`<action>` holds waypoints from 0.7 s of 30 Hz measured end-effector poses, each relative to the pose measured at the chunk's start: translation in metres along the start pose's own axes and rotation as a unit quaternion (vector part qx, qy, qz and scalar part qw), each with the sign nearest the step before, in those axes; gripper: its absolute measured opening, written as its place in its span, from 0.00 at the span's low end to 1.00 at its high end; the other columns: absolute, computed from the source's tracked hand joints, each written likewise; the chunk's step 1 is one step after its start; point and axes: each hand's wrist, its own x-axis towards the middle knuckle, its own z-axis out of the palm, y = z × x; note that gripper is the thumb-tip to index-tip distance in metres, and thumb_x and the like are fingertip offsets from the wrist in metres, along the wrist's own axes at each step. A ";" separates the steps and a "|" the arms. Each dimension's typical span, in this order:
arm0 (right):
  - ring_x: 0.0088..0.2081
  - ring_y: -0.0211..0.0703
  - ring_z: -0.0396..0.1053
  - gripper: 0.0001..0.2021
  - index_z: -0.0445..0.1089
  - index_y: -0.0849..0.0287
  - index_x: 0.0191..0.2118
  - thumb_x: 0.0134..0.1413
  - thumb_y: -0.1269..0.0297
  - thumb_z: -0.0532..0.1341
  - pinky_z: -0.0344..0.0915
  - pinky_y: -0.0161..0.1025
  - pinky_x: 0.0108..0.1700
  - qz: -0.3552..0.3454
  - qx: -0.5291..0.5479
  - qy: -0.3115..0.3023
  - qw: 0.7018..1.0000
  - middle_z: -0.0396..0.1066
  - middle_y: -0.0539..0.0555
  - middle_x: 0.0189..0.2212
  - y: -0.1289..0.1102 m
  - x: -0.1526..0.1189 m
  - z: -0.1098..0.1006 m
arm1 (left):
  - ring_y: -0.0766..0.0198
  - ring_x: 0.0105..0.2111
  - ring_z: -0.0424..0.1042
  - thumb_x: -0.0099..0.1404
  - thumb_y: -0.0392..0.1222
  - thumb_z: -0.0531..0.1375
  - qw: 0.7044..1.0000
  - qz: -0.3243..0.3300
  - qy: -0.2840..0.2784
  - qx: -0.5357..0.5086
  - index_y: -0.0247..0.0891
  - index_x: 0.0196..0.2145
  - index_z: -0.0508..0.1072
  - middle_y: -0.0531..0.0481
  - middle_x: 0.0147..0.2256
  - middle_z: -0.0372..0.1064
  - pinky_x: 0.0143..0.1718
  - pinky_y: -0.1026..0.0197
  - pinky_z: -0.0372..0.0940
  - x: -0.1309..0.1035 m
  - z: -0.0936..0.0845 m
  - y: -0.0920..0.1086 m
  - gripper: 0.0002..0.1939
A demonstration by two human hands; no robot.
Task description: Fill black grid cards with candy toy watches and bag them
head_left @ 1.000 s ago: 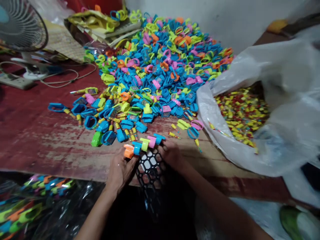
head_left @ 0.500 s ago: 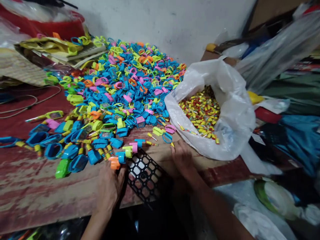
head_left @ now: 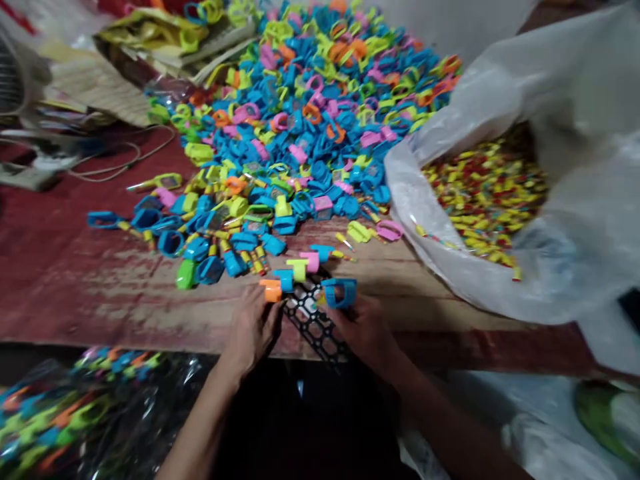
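Note:
A black plastic grid (head_left: 320, 328) lies tilted at the table's front edge. Along its far side runs a row of toy pieces: an orange one (head_left: 271, 291), a blue one (head_left: 285, 280), a lime one (head_left: 298, 269) and a pink one (head_left: 311, 260). My left hand (head_left: 253, 327) is closed at the grid's left corner, just below the orange piece; its fingertips are partly hidden. Over the grid's right side, my right hand (head_left: 364, 327) pinches a blue toy watch (head_left: 340, 293). A small yellow tip (head_left: 321, 301) shows beside those fingers.
A large heap of coloured toy watches (head_left: 310, 127) covers the back of the table. At right stands a white sack (head_left: 425, 247) holding small yellow-and-red pieces (head_left: 490, 193). A cable (head_left: 135, 157) lies at left. Bagged coloured toys (head_left: 55, 413) sit below the table edge.
My right hand has come left from the loose pieces by the sack to the grid, and now holds a blue toy watch. My left hand stays at the grid's corner. The view has shifted.

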 end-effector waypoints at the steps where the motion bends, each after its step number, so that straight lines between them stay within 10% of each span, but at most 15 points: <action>1: 0.28 0.40 0.70 0.05 0.73 0.55 0.32 0.56 0.66 0.60 0.67 0.35 0.32 -0.002 0.022 -0.010 1.000 0.74 0.48 0.26 -0.004 -0.001 0.007 | 0.52 0.42 0.71 0.67 0.45 0.55 1.000 0.009 -0.003 0.010 0.38 0.38 0.75 0.43 0.39 0.75 0.50 0.50 0.65 0.001 0.001 -0.001 0.12; 13: 0.29 0.42 0.73 0.05 0.74 0.55 0.33 0.58 0.67 0.60 0.68 0.36 0.32 -0.115 -0.047 0.011 0.992 0.75 0.52 0.27 -0.013 -0.001 0.039 | 0.53 0.46 0.68 0.66 0.36 0.53 0.997 0.070 -0.011 0.026 0.36 0.43 0.73 0.41 0.45 0.72 0.56 0.46 0.60 -0.003 0.000 -0.009 0.12; 21: 0.30 0.43 0.73 0.07 0.71 0.55 0.36 0.58 0.70 0.56 0.69 0.36 0.33 -0.183 -0.111 -0.005 0.977 0.75 0.53 0.27 -0.010 0.001 0.043 | 0.49 0.66 0.51 0.56 0.48 0.67 0.953 -0.023 -0.045 -0.298 0.44 0.68 0.45 0.41 0.67 0.48 0.65 0.49 0.53 -0.010 -0.022 0.022 0.49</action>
